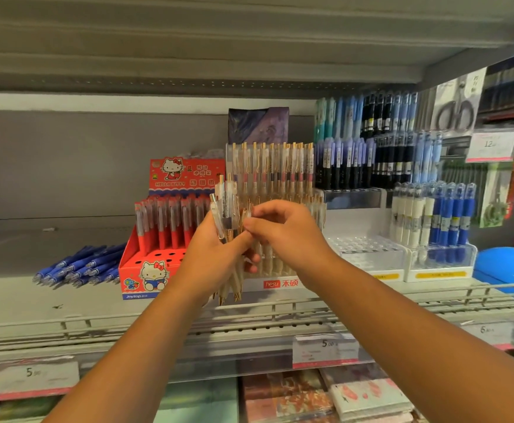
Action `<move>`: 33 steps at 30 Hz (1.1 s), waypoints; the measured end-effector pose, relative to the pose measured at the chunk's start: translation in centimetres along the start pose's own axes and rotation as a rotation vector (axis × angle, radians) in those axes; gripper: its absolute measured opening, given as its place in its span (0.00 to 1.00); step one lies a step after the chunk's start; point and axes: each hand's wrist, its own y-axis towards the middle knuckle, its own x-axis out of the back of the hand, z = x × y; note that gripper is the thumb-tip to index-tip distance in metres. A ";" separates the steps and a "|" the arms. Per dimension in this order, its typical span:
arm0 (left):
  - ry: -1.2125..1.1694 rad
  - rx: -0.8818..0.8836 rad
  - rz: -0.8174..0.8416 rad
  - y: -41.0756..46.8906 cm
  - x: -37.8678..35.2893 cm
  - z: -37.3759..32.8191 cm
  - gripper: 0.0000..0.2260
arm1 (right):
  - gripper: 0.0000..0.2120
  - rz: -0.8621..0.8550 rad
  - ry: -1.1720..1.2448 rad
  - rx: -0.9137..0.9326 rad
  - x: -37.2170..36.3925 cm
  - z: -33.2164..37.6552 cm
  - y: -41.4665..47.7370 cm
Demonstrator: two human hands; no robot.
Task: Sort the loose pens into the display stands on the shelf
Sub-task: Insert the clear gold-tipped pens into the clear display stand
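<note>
While a bundle of clear pens is gripped in the left hand before the clear stand, one is pinched by the right hand; a free slot must be located next.

You have two hands up, your left hand and right hand. Between them are at least four clear gold-tipped pens. One heap of loose blue pens overlaps too much to count. Four stands line the front: red stand, hesu stand, unlabelled clear stand, white-and-blue pen stand. Three price tags hang on the rail.
</note>
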 end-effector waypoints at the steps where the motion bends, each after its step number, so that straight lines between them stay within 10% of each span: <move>1: -0.014 0.003 0.015 0.0 -0.1 0.0 0.11 | 0.06 0.001 0.031 -0.021 0.1 0.0 -0.1; 13: 0.016 -0.052 -0.177 0.3 0.4 0.2 0.09 | 0.07 -0.130 0.204 0.007 1.2 0.6 0.5; 33: 0.008 -0.004 -0.330 0.5 0.7 0.3 0.05 | 0.11 -0.258 -0.288 0.336 0.3 -1.0 4.0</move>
